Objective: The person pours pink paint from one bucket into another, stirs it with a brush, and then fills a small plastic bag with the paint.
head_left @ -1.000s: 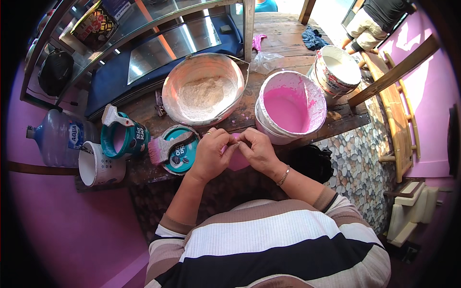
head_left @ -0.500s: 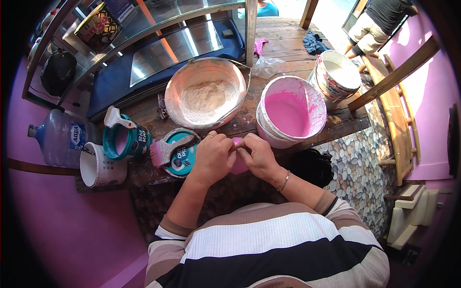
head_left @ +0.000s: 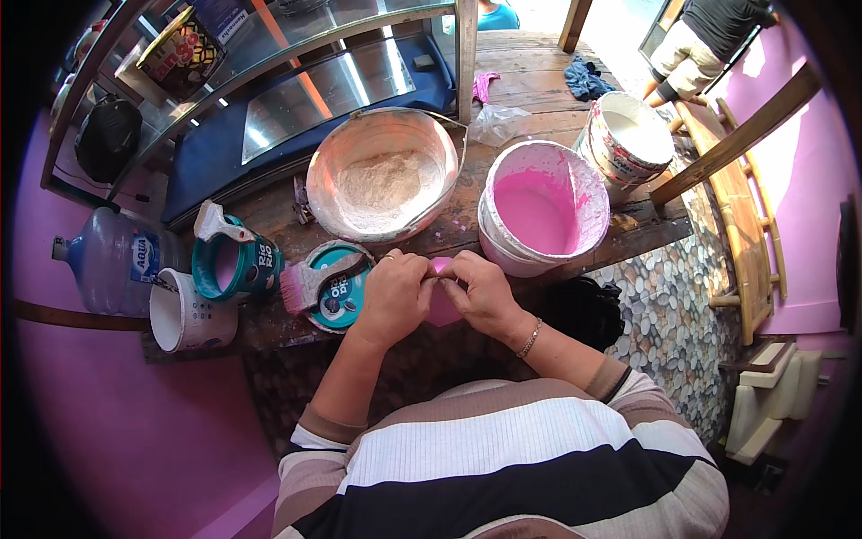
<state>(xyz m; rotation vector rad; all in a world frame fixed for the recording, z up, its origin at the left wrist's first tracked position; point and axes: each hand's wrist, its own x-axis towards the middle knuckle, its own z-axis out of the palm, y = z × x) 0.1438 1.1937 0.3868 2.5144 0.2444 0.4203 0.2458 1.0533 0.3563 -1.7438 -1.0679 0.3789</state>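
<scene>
My left hand (head_left: 395,292) and my right hand (head_left: 488,295) meet at the table's near edge, fingertips pinched together. Between them is a small, smooth pink pouch-like thing (head_left: 443,310), its upper edge gripped by both hands. The fingers cover part of it, so its exact kind cannot be told. Right of my right hand stands a white bucket (head_left: 507,251) with pink paint inside. Beyond my left hand is a wide tub (head_left: 328,193) holding pale powder. A pink-stained paintbrush (head_left: 314,286) lies across a teal lid (head_left: 352,310) to the left.
At the left stand a teal tub (head_left: 260,269) with a brush across its rim, a white pail (head_left: 193,319) and a large water bottle (head_left: 112,256). Another paint bucket (head_left: 620,157) is at the back right. A bamboo bench (head_left: 732,225) and a person (head_left: 709,45) are farther off.
Both hands have shifted slightly, their fingertips a little farther apart, and more of the pink pouch-like thing shows between them. The tubs and buckets have not moved.
</scene>
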